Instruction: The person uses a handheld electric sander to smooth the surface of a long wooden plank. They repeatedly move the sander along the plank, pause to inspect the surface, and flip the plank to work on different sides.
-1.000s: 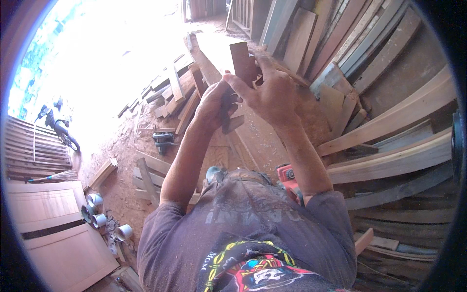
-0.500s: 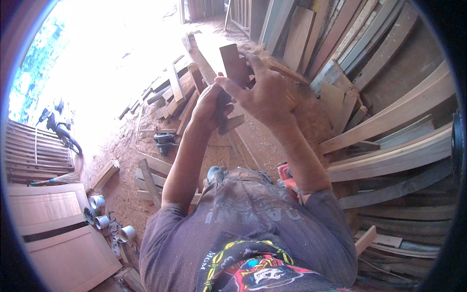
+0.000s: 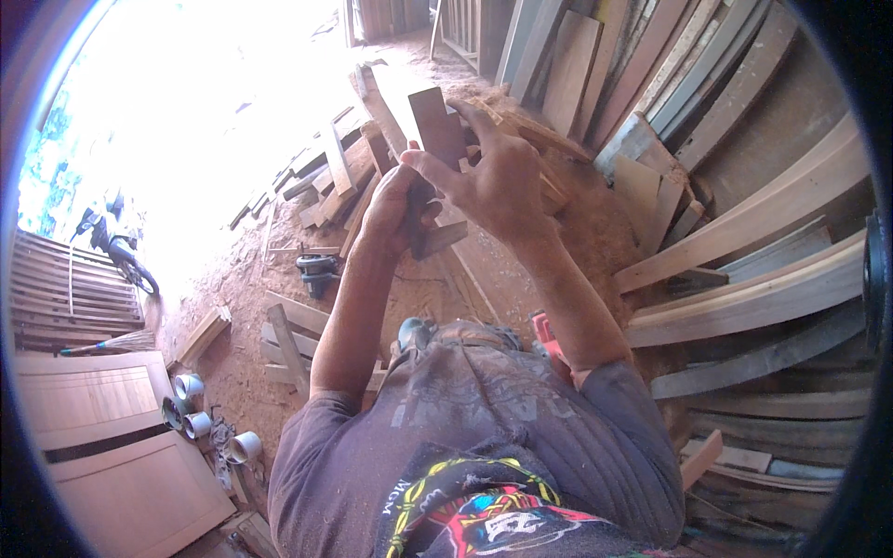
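Note:
Both my hands are raised in front of me around a short, flat brown piece of wood [image 3: 433, 121]. My left hand [image 3: 389, 206] is closed around its lower part from the left. A wooden end [image 3: 440, 240] shows below that grip; whether it belongs to the same piece I cannot tell. On the other side, my right hand [image 3: 498, 181] has its thumb across the front of the wood, with the tip close to the left thumb. Its forefinger reaches up along the right edge. The other right fingers are partly hidden.
Scrap wood [image 3: 335, 177] lies heaped on the sawdust-covered floor ahead. A dark power tool [image 3: 318, 272] sits left of my left forearm, and a red tool [image 3: 549, 339] beside my right elbow. Long boards [image 3: 763, 288] are stacked at right. Panelled wooden doors [image 3: 102, 395] and white cups [image 3: 244, 447] are at left.
The piece of wood and both hands have shifted slightly left. My right hand has moved a little, its forefinger now straighter along the wood's edge.

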`<state>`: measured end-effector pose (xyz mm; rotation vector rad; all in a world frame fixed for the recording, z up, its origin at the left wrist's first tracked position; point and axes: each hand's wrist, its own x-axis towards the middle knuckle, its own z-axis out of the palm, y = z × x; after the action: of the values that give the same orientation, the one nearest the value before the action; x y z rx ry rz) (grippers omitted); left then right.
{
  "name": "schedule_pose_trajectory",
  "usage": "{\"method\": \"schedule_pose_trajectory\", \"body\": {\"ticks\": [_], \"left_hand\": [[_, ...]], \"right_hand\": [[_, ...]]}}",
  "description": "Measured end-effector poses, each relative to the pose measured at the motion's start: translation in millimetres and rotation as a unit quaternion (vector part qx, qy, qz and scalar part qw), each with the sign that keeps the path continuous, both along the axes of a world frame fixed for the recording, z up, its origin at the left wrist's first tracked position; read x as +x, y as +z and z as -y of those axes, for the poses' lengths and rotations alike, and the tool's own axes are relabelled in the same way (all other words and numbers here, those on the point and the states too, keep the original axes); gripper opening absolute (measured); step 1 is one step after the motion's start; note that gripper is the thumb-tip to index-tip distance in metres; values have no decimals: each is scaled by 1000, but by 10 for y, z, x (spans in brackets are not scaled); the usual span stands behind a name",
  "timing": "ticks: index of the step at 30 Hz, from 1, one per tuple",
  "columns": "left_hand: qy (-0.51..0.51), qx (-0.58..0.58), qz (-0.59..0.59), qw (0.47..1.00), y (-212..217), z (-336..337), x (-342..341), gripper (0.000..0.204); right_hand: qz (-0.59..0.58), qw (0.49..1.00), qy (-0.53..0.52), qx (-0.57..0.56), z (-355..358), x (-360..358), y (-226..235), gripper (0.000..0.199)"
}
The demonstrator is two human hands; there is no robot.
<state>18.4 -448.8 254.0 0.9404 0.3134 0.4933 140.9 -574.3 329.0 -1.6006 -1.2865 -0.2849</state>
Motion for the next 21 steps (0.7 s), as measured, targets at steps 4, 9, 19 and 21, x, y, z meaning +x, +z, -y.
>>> {"method": "schedule_pose_trajectory", "body": {"ticks": [4, 9, 19, 21], "left_hand": [[41, -13, -13, 999, 58, 56, 110, 40], [37, 20, -32, 999, 97, 22, 164, 38], [24, 46, -117, 992, 58, 61, 35, 42], [57, 84, -183, 978, -50, 55, -340, 42]], "right_hand": [[-63, 998, -9, 23, -9, 3, -77, 61], [-128, 992, -15, 11, 23, 19, -76, 57], [-108, 993, -33, -27, 199, -24, -78, 54], [-117, 993, -14, -12, 393, -134, -366, 55]]}}
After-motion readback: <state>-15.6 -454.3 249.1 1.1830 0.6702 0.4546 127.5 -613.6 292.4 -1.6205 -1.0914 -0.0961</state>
